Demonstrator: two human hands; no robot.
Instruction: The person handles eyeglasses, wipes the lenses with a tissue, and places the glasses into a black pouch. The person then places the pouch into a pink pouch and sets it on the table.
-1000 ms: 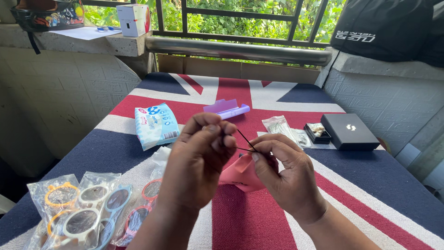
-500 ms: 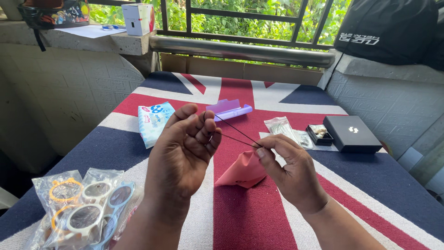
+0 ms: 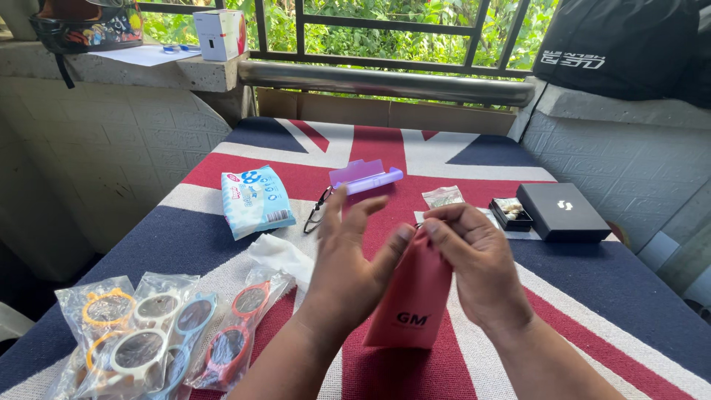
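- Right hand (image 3: 478, 270): pinches the top edge of a pink fabric pouch (image 3: 411, 300) between thumb and fingertips, holding it upright above the table
- Pouch hangs lengthwise from that grip; its lower end is close over the red stripe of the flag-patterned tablecloth (image 3: 592, 296), contact unclear
- Left hand (image 3: 355, 259): fingers spread and loose, slightly blurred; thumb tip at the pouch's upper left edge, grasping nothing firmly
- A thin dark cord shows at the pouch mouth by the right fingertips, too small to make out further
- Dark-framed spectacles (image 3: 320, 207) lie on the cloth just beyond the left hand's fingertips, apart from both hands
- Behind them, a lilac plastic case (image 3: 364, 178) lies open
- Left of that: a light-blue packet of wipes (image 3: 255, 200); a crumpled white tissue (image 3: 280, 255) near the left forearm
- Near left corner: clear bags of small coloured-frame glasses (image 3: 148, 337), orange, white, blue, pink
- Right side: black box (image 3: 561, 211), a small open black box (image 3: 509, 212) beside it, a clear sachet (image 3: 443, 196) just behind the right hand
- White carton (image 3: 216, 33) on the ledge at far left
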